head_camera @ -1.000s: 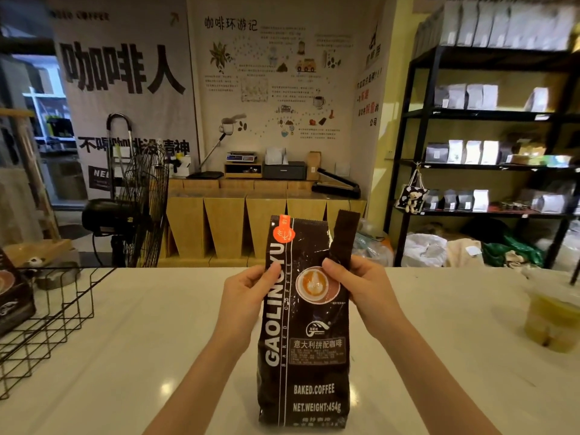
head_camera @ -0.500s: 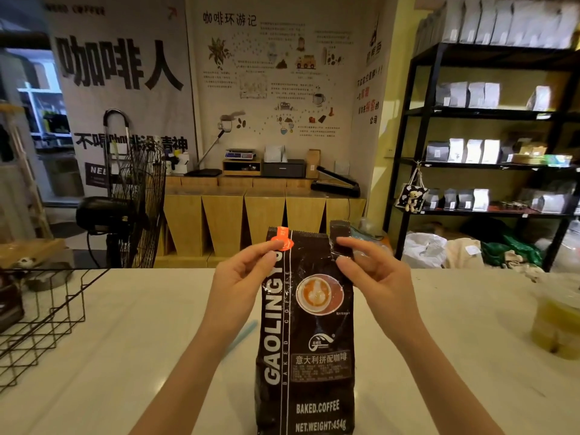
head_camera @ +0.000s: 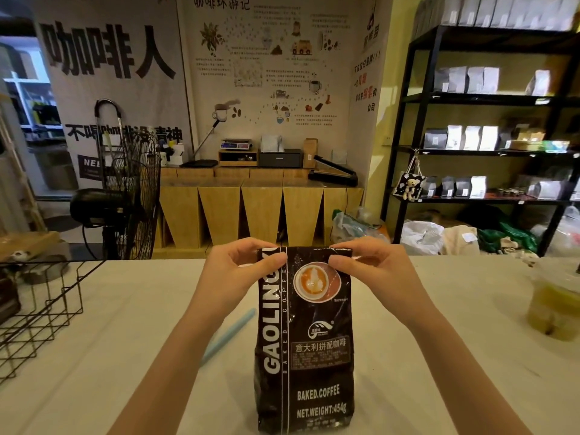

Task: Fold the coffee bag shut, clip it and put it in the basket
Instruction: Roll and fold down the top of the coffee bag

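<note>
The pale bench [head_camera: 439,356] fills the lower view, and on it, from centre down to 6 o'clock, stands the coffee bag [head_camera: 304,346], upright, its long axis vertical and its printed face toward the wearer. At 9 o'clock the black wire basket [head_camera: 47,312] sits on the bench, well apart from the bag and on the left hand's side, so that hand looks the nearer one for the final placing. Both hands are clamped on the bag's top edge at about 12 o'clock from its body: the left hand [head_camera: 233,271] pinches the left corner, the right hand [head_camera: 373,270] the right corner, with thumbs on the front face and fingers curled over the fold line. The top appears turned down behind or over the edge, though how many turns it has cannot be told. The coming move seems to turn on the clip: a slim light-blue stick [head_camera: 230,335], probably the clip, lies on the bench just left of the bag at roughly 8 o'clock from it, under the left forearm, slanting up toward the right. The left hand is nearer to it. The bag is glossy dark foil, creased and reflective, with white lettering up its left side, a round latte picture near the top and weight text at the bottom; it looks full and stiff enough to stand alone.
</note>
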